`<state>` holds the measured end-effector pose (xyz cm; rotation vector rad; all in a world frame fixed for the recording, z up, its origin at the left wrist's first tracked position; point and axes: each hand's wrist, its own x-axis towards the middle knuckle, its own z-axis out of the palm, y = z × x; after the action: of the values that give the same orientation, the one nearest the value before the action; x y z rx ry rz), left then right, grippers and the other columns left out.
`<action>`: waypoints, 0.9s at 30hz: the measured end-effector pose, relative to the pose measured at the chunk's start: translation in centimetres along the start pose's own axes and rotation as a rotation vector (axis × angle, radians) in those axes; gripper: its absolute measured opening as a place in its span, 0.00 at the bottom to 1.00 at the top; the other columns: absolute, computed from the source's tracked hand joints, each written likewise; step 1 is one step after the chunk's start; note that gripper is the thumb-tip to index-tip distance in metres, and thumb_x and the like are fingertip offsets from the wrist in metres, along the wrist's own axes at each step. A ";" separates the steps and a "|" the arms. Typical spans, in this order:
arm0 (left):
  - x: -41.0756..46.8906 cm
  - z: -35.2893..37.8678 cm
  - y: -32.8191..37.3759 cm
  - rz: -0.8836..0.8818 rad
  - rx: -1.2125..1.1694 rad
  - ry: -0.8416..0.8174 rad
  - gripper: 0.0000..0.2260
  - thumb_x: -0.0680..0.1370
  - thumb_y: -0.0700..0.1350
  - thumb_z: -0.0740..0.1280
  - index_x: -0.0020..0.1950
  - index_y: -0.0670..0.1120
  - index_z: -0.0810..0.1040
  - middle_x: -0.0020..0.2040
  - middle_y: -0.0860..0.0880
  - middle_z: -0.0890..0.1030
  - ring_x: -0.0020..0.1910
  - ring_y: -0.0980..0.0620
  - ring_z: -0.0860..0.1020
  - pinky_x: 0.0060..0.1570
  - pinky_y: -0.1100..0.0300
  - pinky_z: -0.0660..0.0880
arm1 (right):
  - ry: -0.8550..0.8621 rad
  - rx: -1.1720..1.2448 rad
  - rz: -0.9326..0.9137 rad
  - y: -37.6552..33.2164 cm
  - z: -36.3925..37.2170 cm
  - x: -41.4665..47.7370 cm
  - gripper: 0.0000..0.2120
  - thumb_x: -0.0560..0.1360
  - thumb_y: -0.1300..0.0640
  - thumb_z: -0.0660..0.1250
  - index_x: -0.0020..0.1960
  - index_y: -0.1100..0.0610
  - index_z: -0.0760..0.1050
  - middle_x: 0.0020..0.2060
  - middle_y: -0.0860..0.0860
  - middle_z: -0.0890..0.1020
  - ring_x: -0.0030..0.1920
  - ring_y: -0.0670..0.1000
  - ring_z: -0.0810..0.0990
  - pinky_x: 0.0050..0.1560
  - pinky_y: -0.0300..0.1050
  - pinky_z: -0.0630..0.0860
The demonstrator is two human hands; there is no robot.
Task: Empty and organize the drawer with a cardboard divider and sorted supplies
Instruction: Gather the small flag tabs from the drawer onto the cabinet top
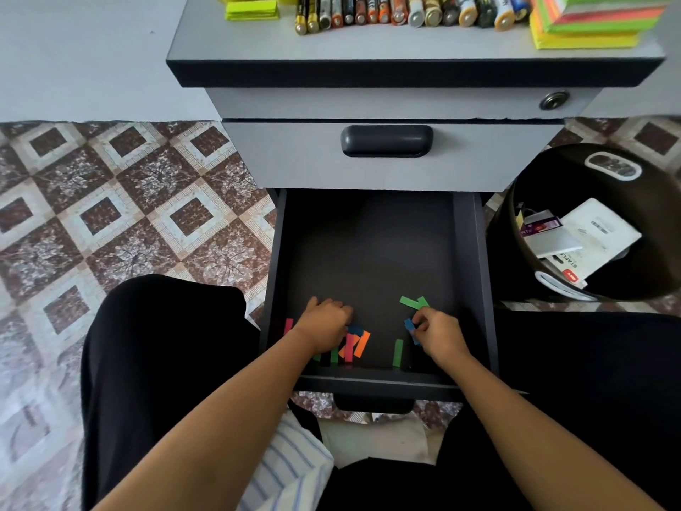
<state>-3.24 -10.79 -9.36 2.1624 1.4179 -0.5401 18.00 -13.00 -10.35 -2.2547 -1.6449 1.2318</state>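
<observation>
Reaches into the open drawer (pixel 467 252) with both bare forearms, hands low near its front edge. Pinches a blue strip (pixel 409 323) of paper between thumb and fingertips of the right grip (pixel 440 331), closed on it toward the front-right corner, above the dark drawer bottom. Just beyond that grip, toward the back edge, two green strips (pixel 413 302) lying flat and meeting at one end, close to the fingertips. Just left of the same grip, by the front edge, one more green strip (pixel 398 352) on its own. Sets the left grip (pixel 326 326) knuckles-up toward the front-left corner, fingers curled down onto a loose heap of strips; cannot tell whether anything is held there, fingertips hidden. Beneath and to the right of that grip, orange strips (pixel 360 343) crossed with pink, blue and green ones, touching the hand. On its other side, a pink strip (pixel 288 326) beside the drawer's left wall. Above the open drawer, a shut one with a dark handle (pixel 387 140). On the desk (pixel 368 46) over both, a row of batteries (pixel 405 11) lying side by side, a yellow-green pad (pixel 252 11) to their left and a stack of bright sticky notes (pixel 589 20) at the right corner. On the tiled floor to the right of the drawer, a dark bin (pixel 505 230) holding white packaging (pixel 604 230).
</observation>
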 end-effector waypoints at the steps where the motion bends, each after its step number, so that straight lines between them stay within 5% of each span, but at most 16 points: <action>1: 0.0 0.0 0.0 -0.002 -0.006 -0.002 0.10 0.79 0.44 0.59 0.59 0.45 0.71 0.60 0.46 0.74 0.62 0.46 0.70 0.64 0.49 0.60 | -0.001 -0.034 -0.018 0.0 0.0 -0.1 0.06 0.75 0.64 0.66 0.51 0.64 0.76 0.34 0.51 0.75 0.36 0.50 0.76 0.43 0.44 0.77; 6: -0.3 -0.3 0.2 -0.004 -0.015 -0.005 0.10 0.79 0.44 0.59 0.60 0.45 0.70 0.61 0.45 0.74 0.63 0.46 0.69 0.65 0.48 0.59 | -0.026 -0.332 -0.066 -0.6 0.3 -0.5 0.08 0.78 0.60 0.62 0.55 0.63 0.74 0.49 0.58 0.79 0.48 0.57 0.80 0.45 0.46 0.76; 16: -0.4 -0.1 0.2 -0.028 -0.053 -0.022 0.13 0.79 0.43 0.59 0.63 0.45 0.70 0.63 0.45 0.73 0.65 0.46 0.68 0.67 0.46 0.58 | -0.059 -0.526 -0.130 -1.0 0.5 -0.7 0.08 0.77 0.62 0.60 0.54 0.61 0.74 0.52 0.56 0.78 0.52 0.57 0.78 0.43 0.45 0.73; 27: -0.4 -0.2 0.1 -0.095 -0.199 0.023 0.11 0.79 0.43 0.60 0.60 0.47 0.73 0.60 0.46 0.74 0.62 0.46 0.70 0.66 0.47 0.60 | -0.027 -0.077 -0.057 -0.1 -0.7 -0.4 0.06 0.73 0.61 0.69 0.39 0.56 0.74 0.37 0.53 0.78 0.41 0.53 0.78 0.42 0.43 0.74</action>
<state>-3.32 -10.98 -8.97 1.9586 1.5244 -0.3911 18.36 -13.04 -9.66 -2.2269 -1.7824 1.2111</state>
